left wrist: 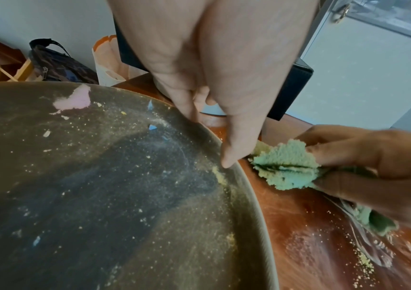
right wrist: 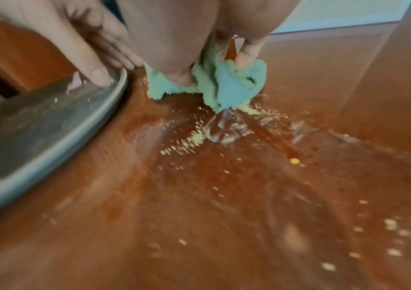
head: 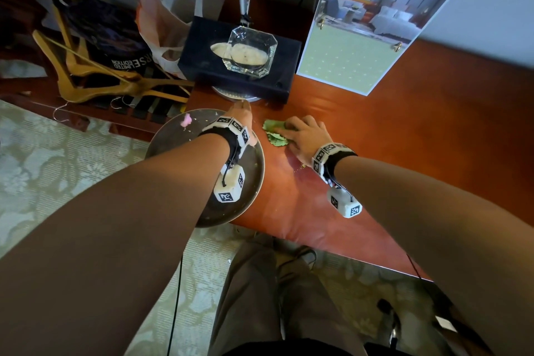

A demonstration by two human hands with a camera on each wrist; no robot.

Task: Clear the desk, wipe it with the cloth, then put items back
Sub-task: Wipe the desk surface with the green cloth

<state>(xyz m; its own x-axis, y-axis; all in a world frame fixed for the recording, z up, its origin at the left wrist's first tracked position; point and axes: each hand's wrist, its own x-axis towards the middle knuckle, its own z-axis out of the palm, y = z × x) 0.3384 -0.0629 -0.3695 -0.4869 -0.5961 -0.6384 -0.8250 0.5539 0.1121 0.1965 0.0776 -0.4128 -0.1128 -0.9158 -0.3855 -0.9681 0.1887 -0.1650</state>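
Observation:
A round dark plate [head: 173, 139] dusted with crumbs and a pink scrap [head: 186, 121] overhangs the left edge of the red-brown desk [head: 404, 153]. My left hand [head: 244, 121] pinches the plate's far rim [left wrist: 246, 196], thumb [left wrist: 236, 137] on top and fingers underneath. Just right of the plate, a bunched green cloth [head: 273, 131] lies on the desk under my right hand [head: 303, 136], whose fingers [left wrist: 373, 160] curl into its folds [left wrist: 286, 164]. Yellow crumbs [right wrist: 192, 141] and wet streaks trail behind the cloth [right wrist: 224, 84].
A black box [head: 202, 66] with a glass ashtray [head: 250, 50] on top stands over a lamp base [head: 237, 95] at the back. A standing picture card [head: 361, 37] is at the back right. Wooden hangers [head: 86, 75] and bags [head: 101, 29] lie left of the desk.

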